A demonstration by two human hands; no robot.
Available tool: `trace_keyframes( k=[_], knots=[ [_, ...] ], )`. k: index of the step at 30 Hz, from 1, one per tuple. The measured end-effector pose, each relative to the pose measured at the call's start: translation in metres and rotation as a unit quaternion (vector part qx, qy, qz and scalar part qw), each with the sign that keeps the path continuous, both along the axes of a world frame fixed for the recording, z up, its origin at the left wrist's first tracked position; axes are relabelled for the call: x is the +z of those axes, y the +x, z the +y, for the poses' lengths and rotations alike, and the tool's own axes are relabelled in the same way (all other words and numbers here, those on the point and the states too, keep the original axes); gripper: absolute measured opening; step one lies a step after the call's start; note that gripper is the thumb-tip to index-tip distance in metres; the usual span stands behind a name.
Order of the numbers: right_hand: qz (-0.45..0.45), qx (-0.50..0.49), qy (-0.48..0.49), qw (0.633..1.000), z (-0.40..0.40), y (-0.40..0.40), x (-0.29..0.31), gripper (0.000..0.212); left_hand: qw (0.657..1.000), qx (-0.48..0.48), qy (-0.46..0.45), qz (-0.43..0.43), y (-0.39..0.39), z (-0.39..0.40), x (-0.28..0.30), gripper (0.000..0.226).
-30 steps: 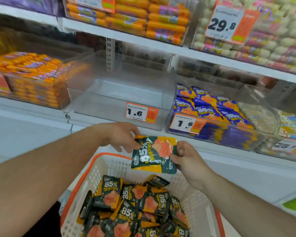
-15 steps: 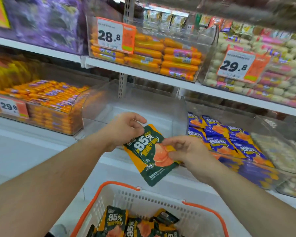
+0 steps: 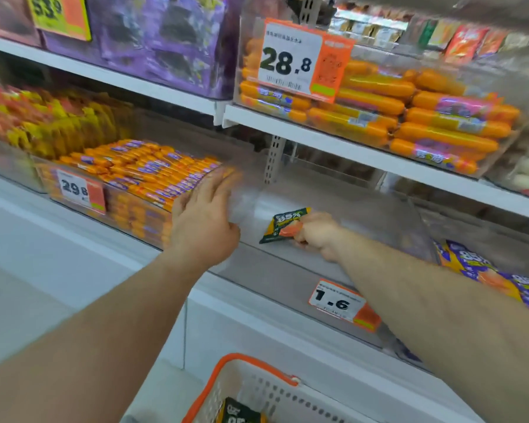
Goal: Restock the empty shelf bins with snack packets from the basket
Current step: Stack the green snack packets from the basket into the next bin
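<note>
My right hand (image 3: 316,236) reaches into the clear empty bin (image 3: 275,270) on the middle shelf and grips a dark green and orange "85%" snack packet (image 3: 283,225) low over the bin's floor. My left hand (image 3: 206,222) has straight fingers and lies against the bin's left wall, holding nothing. The white basket with an orange rim (image 3: 239,366) sits at the bottom edge, with one more dark packet (image 3: 240,412) showing inside it.
A bin of orange sausage sticks (image 3: 141,178) stands directly left of the empty bin, and a bin of purple "85%" packets (image 3: 483,273) directly right. A shelf with large orange sausages (image 3: 409,117) overhangs the bin. A 1.6 price tag (image 3: 338,303) hangs on its front.
My left hand let go of the packet and moved to the bin's left wall. My right hand carried the packet forward into the empty bin. The view rose, so the basket dropped low.
</note>
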State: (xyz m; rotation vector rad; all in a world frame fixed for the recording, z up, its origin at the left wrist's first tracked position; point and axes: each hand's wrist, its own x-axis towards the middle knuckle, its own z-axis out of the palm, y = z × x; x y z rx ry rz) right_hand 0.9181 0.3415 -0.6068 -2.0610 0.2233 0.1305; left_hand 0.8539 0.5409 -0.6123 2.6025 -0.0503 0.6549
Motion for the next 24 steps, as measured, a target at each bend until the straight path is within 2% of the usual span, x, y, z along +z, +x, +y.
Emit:
trace_keyframes(
  k=[2, 5, 8, 10, 13, 19, 24],
  knots=[
    [0.012, 0.042, -0.042, 0.998, 0.003, 0.018, -0.009, 0.016, 1.000, 0.000, -0.011, 0.000, 0.001, 0.001, -0.002, 0.081],
    [0.035, 0.102, -0.131, 0.985, 0.008, 0.037, -0.017, 0.026, 1.000, 0.012, -0.008, 0.004, 0.004, 0.002, -0.010, 0.058],
    [0.015, 0.137, -0.246, 0.959, 0.014, 0.046, -0.018, 0.011, 1.000, 0.022, -0.001, 0.002, 0.006, 0.001, -0.015, 0.063],
    [-0.001, 0.167, -0.319, 0.933, 0.018, 0.045, -0.014, 0.016, 0.999, 0.031, -0.004, 0.008, 0.008, -0.001, -0.016, 0.064],
    [-0.017, 0.188, -0.342, 0.920, 0.021, 0.048, -0.015, 0.032, 0.999, 0.044, -0.005, 0.019, 0.009, -0.003, -0.016, 0.065],
    [-0.005, 0.190, -0.426, 0.884, 0.024, 0.053, -0.021, 0.032, 0.999, 0.037, -0.006, 0.027, 0.006, -0.004, -0.014, 0.055],
    [0.015, 0.187, -0.473, 0.861, 0.023, 0.057, -0.025, 0.051, 0.999, 0.037, -0.010, 0.036, 0.005, -0.005, -0.012, 0.049]
  ],
)
